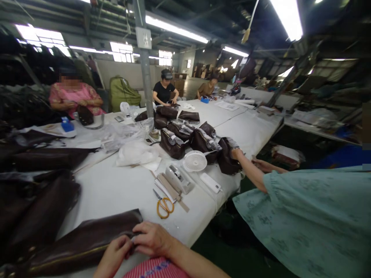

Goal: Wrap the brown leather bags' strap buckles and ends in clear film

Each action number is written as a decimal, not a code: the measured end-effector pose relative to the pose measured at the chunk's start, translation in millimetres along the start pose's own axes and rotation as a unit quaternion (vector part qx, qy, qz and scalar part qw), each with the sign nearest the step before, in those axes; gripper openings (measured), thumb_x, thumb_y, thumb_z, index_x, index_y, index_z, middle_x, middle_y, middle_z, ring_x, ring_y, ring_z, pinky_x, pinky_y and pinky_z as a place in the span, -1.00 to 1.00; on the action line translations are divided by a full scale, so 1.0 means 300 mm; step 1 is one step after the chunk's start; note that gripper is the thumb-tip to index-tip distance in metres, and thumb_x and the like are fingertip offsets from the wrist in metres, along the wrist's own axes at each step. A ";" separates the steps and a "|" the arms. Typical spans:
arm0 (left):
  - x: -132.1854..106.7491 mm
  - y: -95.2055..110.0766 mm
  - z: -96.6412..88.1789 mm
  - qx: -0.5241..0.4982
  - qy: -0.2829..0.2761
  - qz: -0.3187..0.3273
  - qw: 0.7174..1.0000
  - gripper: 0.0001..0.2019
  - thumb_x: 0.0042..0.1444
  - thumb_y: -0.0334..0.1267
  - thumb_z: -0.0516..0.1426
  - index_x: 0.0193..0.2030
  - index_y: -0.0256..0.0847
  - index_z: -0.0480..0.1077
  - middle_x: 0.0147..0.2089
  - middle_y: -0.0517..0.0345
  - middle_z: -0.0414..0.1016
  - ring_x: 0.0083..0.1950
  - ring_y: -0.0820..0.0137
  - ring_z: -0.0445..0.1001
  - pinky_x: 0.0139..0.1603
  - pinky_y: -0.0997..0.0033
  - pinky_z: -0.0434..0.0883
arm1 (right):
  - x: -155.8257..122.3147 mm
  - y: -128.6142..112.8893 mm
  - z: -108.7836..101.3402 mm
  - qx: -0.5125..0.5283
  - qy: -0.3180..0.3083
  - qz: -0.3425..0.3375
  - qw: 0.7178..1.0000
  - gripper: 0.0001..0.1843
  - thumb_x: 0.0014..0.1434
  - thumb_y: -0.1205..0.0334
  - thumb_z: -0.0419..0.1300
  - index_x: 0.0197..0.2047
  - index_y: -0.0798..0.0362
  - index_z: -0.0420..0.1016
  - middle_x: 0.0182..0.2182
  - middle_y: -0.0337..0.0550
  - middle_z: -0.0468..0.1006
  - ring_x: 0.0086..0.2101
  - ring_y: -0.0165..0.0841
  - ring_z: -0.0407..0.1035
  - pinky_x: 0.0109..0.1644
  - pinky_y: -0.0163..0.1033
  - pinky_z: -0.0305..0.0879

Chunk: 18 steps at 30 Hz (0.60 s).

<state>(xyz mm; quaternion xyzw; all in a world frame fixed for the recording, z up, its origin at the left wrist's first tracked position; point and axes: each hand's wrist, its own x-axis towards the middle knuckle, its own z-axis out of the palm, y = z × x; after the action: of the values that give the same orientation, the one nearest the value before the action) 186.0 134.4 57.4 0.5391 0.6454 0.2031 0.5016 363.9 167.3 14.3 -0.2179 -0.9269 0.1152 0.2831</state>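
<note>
A dark brown leather bag (pixel 87 235) lies flat in front of me, with a gold zipper along its near side. My left hand (pixel 114 253) is closed in a pinch at the bag's right end. My right hand (pixel 155 239) meets it there, its thumb and fingers pinched on the same end. A small greyish bit shows between the fingertips, too covered to make out. Scissors with orange handles (pixel 165 207) lie beyond my right hand, beside strips of brown card (pixel 166 187) and a grey tape dispenser (pixel 179 178).
More brown bags (pixel 37 216) are piled at left. A white fan (pixel 195 161), a white power bank (pixel 210 182), plastic wrap (pixel 137 154) and several stuffed bags (pixel 172 143) stand farther off. A co-worker's hand (pixel 236 153) touches a bag at right. Other people sit across the table.
</note>
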 end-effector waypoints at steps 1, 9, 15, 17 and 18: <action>-0.003 0.007 0.001 -0.006 0.000 -0.006 1.000 -0.44 -0.27 0.37 0.06 -0.68 -0.17 0.26 -0.65 0.17 0.29 -0.51 0.37 0.25 -0.39 0.38 0.24 | -0.007 0.006 -0.015 0.028 0.025 0.013 0.999 -0.78 0.21 0.12 0.15 -0.20 0.06 0.52 -0.04 -0.10 0.48 -0.07 -0.37 0.35 0.04 -0.30 0.33; 0.004 -0.042 0.017 -0.060 0.011 -0.033 0.998 -0.41 -0.28 0.40 0.09 -0.63 -0.19 0.27 -0.63 0.20 0.33 -0.56 0.42 0.23 -0.43 0.40 0.21 | -0.198 0.268 -0.181 0.070 0.170 0.396 0.900 -0.77 0.22 0.23 0.05 -0.27 0.08 0.53 -0.28 -0.09 0.58 -0.23 -0.36 0.45 -0.18 -0.32 0.38; 0.010 -0.028 0.013 -0.072 0.010 -0.044 0.996 -0.40 -0.23 0.40 0.10 -0.61 -0.20 0.28 -0.60 0.18 0.36 -0.55 0.44 0.24 -0.44 0.42 0.22 | -0.276 0.615 -0.359 0.012 0.138 0.534 0.834 -0.64 0.25 0.21 -0.04 -0.16 0.18 0.54 -0.25 0.00 0.60 -0.23 -0.26 0.46 -0.10 -0.22 0.33; 0.011 -0.002 0.009 -0.073 0.015 -0.054 0.996 -0.39 -0.26 0.41 0.10 -0.62 -0.20 0.28 -0.61 0.19 0.35 -0.55 0.45 0.22 -0.44 0.42 0.23 | -0.257 0.707 -0.382 0.012 0.094 0.558 0.824 -0.67 0.26 0.22 -0.01 -0.16 0.18 0.54 -0.24 0.00 0.59 -0.19 -0.24 0.45 -0.03 -0.18 0.30; 0.012 0.011 0.007 -0.074 0.017 -0.059 0.995 -0.39 -0.27 0.42 0.10 -0.62 -0.20 0.28 -0.60 0.19 0.35 -0.55 0.45 0.21 -0.44 0.42 0.24 | -0.242 0.745 -0.385 0.016 0.069 0.568 0.820 -0.69 0.27 0.21 0.02 -0.15 0.18 0.53 -0.22 -0.01 0.58 -0.17 -0.24 0.44 -0.01 -0.16 0.30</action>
<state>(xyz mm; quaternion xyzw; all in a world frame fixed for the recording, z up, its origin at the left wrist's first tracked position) 189.7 138.1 57.5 0.4581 0.6677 0.2297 0.5399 560.0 340.0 -1.4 -0.7082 -0.6152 0.2551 0.2343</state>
